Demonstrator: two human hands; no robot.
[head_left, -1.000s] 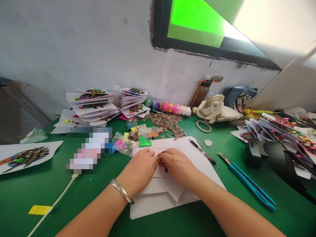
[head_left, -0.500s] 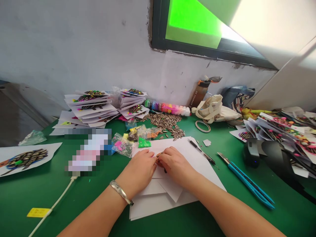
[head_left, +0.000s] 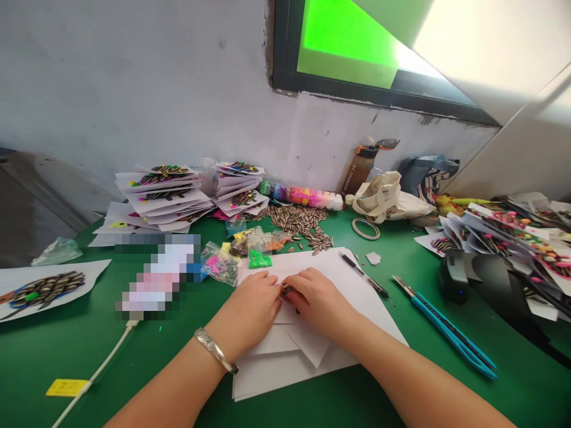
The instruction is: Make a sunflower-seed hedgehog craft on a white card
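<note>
Over white paper sheets (head_left: 267,371), my left hand (head_left: 254,306) and my right hand (head_left: 319,297) meet at the fingertips. Between them shows a small dark striped piece that looks like a sunflower seed (head_left: 286,289), pinched by my right fingers. My left fingers are closed against the same spot, and what they hold is hidden. Just beyond the hands sits a bag of green clay (head_left: 259,258), at the paper's far edge. Behind it spreads a heap of sunflower seeds (head_left: 298,223). On the paper's right edge rests a pen (head_left: 363,273).
A blue utility knife (head_left: 450,333) lies at right, near a black device (head_left: 459,276). Stacks of seed-decorated cards (head_left: 163,199) stand at back left. A blurred phone (head_left: 156,276) with a white cable is at left. A tape roll (head_left: 366,229) and bottle (head_left: 359,169) are behind.
My right fingers have shifted slightly around the small piece, and more of its dark striped side shows. Otherwise both hands stay in nearly the same place.
</note>
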